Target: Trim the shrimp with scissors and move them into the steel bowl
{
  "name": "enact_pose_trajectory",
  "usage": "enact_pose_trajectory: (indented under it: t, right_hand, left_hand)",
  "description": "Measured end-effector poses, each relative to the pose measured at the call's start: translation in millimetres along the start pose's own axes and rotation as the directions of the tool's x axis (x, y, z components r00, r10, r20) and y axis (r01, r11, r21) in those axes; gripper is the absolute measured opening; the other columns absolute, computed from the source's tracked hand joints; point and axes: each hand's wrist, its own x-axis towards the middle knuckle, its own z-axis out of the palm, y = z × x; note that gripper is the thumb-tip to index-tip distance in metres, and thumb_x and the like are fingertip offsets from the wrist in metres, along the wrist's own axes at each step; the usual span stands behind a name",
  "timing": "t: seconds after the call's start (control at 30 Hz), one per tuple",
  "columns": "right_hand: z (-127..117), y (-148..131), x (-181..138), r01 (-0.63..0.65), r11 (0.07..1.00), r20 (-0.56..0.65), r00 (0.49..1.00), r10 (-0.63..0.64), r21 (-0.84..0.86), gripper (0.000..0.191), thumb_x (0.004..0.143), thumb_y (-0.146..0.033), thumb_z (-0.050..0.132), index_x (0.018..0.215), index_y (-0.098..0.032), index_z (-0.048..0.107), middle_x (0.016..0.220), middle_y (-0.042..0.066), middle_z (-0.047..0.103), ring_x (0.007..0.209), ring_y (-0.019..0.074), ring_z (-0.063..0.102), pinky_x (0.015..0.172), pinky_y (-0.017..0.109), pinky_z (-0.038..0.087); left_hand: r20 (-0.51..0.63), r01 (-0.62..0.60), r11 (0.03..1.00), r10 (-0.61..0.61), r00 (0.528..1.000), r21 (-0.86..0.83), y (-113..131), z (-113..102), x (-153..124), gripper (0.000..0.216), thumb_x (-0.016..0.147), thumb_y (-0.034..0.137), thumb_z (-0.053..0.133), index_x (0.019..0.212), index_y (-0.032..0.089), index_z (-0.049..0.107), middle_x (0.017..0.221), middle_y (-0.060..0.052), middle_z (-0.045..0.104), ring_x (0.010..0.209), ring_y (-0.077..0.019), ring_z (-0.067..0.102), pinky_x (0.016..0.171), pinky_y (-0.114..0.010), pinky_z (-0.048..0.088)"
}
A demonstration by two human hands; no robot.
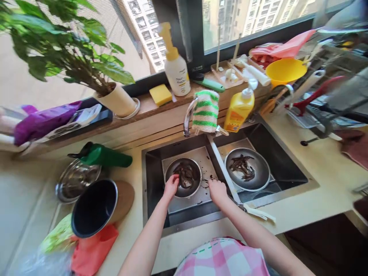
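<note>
In the sink a metal board carries a small steel bowl holding dark, slimy fish-like pieces. My left hand rests on that bowl's near-left rim, fingers curled down into it. My right hand lies just right of the bowl on the board, fingers bent toward dark scraps; what it holds, if anything, is hidden. A second, wider steel bowl with more dark pieces sits in the right half of the sink. A white-handled tool lies along the sink's front edge by my right wrist.
The faucet wears a green-striped cloth. A yellow soap bottle stands beside it. On the left counter sit a dark pot, a steel lid, a green object and an orange cloth. A dish rack stands right.
</note>
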Motion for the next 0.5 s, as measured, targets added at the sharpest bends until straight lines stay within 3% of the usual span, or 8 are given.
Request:
enact_pose_trajectory:
  t: [0.1,0.2,0.27,0.37,0.5]
  right_hand:
    - [-4.9,-11.4,13.5,0.024,1.0,-0.004,1.0,-0.024,-0.006,0.02,0.084,-0.013,0.041,0.093,-0.013,0.058,0.088,0.016,0.063,0.084,0.0237,0.061,0.067,0.031,0.043]
    - [-5.7,-21.6,30.1,0.015,1.0,-0.054,0.998,-0.014,0.026,0.023,0.087,-0.02,0.038,0.098,-0.014,0.057,0.094,0.015,0.062,0.089,0.0213,0.059,0.072,0.03,0.042]
    - [0.5,-28.8,42.1,-0.026,0.999,0.012,1.0,0.026,0.028,0.025,0.088,-0.02,0.036,0.1,-0.014,0.057,0.097,0.016,0.062,0.091,0.0213,0.059,0.074,0.031,0.043]
    - [16.0,-40.3,57.8,-0.066,0.998,0.204,0.977,0.069,-0.023,0.02,0.082,-0.013,0.045,0.093,-0.01,0.061,0.086,0.018,0.065,0.082,0.0249,0.063,0.066,0.035,0.045]
    - [22.1,-45.4,66.9,0.016,0.999,0.221,0.975,-0.008,-0.035,0.022,0.077,-0.011,0.051,0.097,-0.011,0.06,0.091,0.018,0.065,0.085,0.0267,0.063,0.066,0.035,0.045]
  left_hand:
    - [-0.058,0.125,0.992,-0.124,0.991,0.008,-46.5,-22.4,-9.5,0.024,0.075,0.029,0.052,0.092,0.013,0.059,0.077,-0.006,0.065,0.068,-0.0162,0.062,0.063,-0.029,0.049]
    - [-0.054,0.213,0.977,-0.212,0.976,0.003,-76.2,-22.4,-13.9,0.021,0.078,0.027,0.049,0.091,0.013,0.057,0.076,-0.005,0.064,0.064,-0.0138,0.062,0.059,-0.025,0.048]
    - [-0.028,0.253,0.967,-0.252,0.967,0.013,-87.5,-13.7,-9.8,0.019,0.08,0.024,0.047,0.093,0.014,0.056,0.078,-0.004,0.065,0.066,-0.0124,0.063,0.059,-0.023,0.049]
    - [0.009,0.3,0.952,-0.302,0.953,0.064,-95.4,6.4,6.6,0.018,0.083,0.019,0.045,0.096,0.015,0.056,0.08,-0.004,0.065,0.072,-0.0123,0.063,0.064,-0.023,0.049]
    - [0.022,0.353,0.917,-0.363,0.932,0.185,-97.6,35.4,36.0,0.021,0.084,0.025,0.049,0.101,0.014,0.055,0.097,-0.007,0.061,0.087,-0.0157,0.059,0.075,-0.032,0.049]
